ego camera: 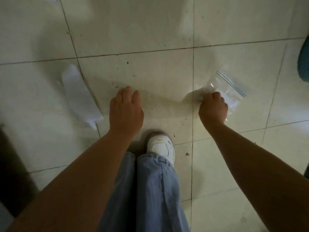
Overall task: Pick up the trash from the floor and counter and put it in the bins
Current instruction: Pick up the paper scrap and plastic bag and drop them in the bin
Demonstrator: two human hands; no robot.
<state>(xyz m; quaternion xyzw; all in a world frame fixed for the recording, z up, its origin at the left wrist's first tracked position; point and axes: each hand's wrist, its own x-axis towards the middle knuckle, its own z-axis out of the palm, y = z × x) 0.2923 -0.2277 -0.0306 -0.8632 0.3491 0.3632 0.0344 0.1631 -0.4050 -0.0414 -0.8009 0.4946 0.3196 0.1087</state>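
Observation:
A clear plastic zip bag [229, 86] with a blue seal strip hangs at the right, above the tiled floor [150, 30]. My right hand [213, 108] is closed around its crumpled lower end. A white folded paper or cloth [80, 96] lies on the floor at the left. My left hand [126, 111] hovers in the middle with fingers loosely together, holding nothing, a short way right of the white piece.
A white shoe [161, 146] and blue trouser legs [150, 190] fill the lower middle. A blue-green rounded object [304, 61] shows at the right edge. A dark object [11, 164] stands at the lower left. Small dirt specks dot the tiles.

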